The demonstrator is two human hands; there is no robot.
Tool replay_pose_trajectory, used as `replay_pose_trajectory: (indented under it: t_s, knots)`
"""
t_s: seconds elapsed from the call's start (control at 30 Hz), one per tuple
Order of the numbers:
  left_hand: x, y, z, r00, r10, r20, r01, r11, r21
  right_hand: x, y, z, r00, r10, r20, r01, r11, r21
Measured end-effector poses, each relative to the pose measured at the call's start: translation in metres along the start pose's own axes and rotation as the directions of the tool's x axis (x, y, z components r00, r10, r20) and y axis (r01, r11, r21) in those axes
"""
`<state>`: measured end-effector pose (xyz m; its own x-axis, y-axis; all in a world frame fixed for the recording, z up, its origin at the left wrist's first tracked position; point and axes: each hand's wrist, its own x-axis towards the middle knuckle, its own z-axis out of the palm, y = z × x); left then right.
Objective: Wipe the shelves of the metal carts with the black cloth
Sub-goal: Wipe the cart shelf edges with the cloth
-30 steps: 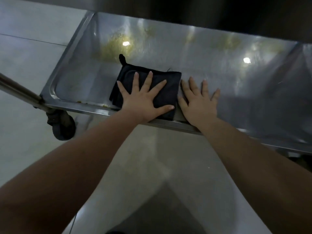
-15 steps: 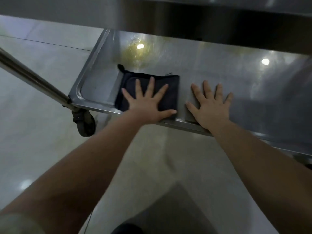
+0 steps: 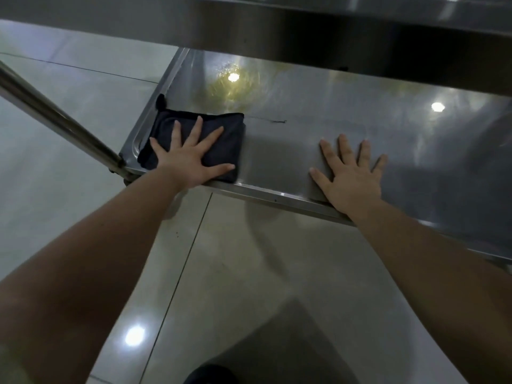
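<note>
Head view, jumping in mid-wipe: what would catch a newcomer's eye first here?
The black cloth stands out, dark against the steel at the left front corner of the lower shelf, with the left hand pressed flat on it, fingers spread. The right hand lies flat on bare steel to its right, apart from the cloth. Behind the cloth, a yellowish smear rings a bright light reflection.

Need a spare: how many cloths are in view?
1: the black cloth, at the left end of the lower shelf, under the left hand. The upper shelf may hide others.
</note>
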<state>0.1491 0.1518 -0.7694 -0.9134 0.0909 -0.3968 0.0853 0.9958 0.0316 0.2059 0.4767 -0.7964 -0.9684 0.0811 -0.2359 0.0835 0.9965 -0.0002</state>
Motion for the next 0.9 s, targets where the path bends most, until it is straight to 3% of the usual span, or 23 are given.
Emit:
replay_pose_trajectory:
  t_s: [0.1,0.23,0.3,0.47,0.67,0.9]
  knots:
    - [0.000,0.017,0.003,1.000,0.014,-0.011,-0.014,1.000,-0.014,-0.001,-0.002,-0.001,0.999,-0.030,0.021,0.031,0.999,-0.042]
    - [-0.006,0.075,0.010,0.991,0.136,-0.016,-0.135,0.990,0.034,-0.001,-0.008,-0.005,0.932,-0.361,-0.009,0.361,0.932,0.016]
    - [-0.011,0.097,0.018,0.986,0.165,-0.016,-0.164,0.985,0.062,0.001,-0.007,-0.006,0.904,-0.429,0.000,0.428,0.903,0.034]
    - [-0.007,0.060,0.015,0.987,0.159,-0.027,-0.158,0.987,0.036,0.000,-0.003,-0.007,0.905,-0.425,-0.008,0.425,0.903,0.058]
    - [-0.003,-0.047,-0.007,0.995,-0.097,0.020,0.097,0.995,-0.015,0.000,-0.005,-0.008,0.909,-0.418,0.005,0.416,0.906,0.079]
    - [-0.027,-0.006,0.001,0.999,-0.001,0.050,0.000,1.000,0.022,0.007,-0.029,-0.016,0.955,-0.279,0.101,0.279,0.960,0.015]
